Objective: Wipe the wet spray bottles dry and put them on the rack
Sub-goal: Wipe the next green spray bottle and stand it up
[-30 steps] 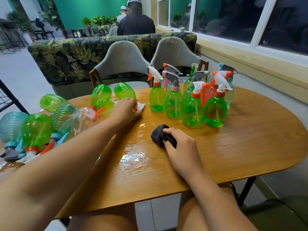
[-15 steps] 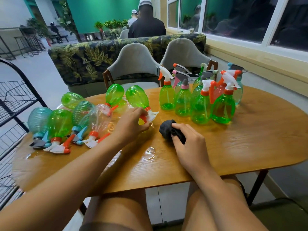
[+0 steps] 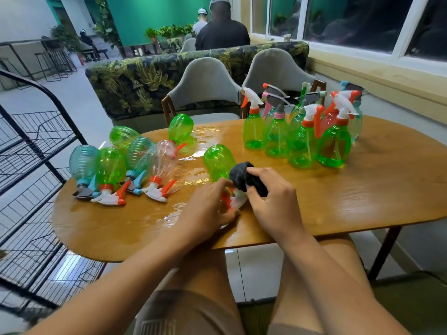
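Note:
A green spray bottle (image 3: 217,162) lies on the wet wooden table (image 3: 362,197), its white and orange trigger head toward me. My left hand (image 3: 206,209) grips it around the neck and trigger. My right hand (image 3: 268,201) holds a dark grey cloth (image 3: 244,177) bunched against the bottle's shoulder. Several other bottles (image 3: 116,170) lie on their sides at the table's left end. Several upright bottles (image 3: 302,136) stand in a cluster at the back right. A black wire rack (image 3: 31,165) stands to the left of the table.
Water gleams on the table between the lying bottles and my hands. Two grey chairs (image 3: 205,85) and a leaf-patterned sofa back (image 3: 135,83) stand behind the table. People sit further back. A window ledge (image 3: 377,76) runs along the right wall.
My left hand has pulled the green bottle toward me across the table. My right hand has lifted the cloth from the table and brought it onto the bottle. The view has swung left, showing more rack.

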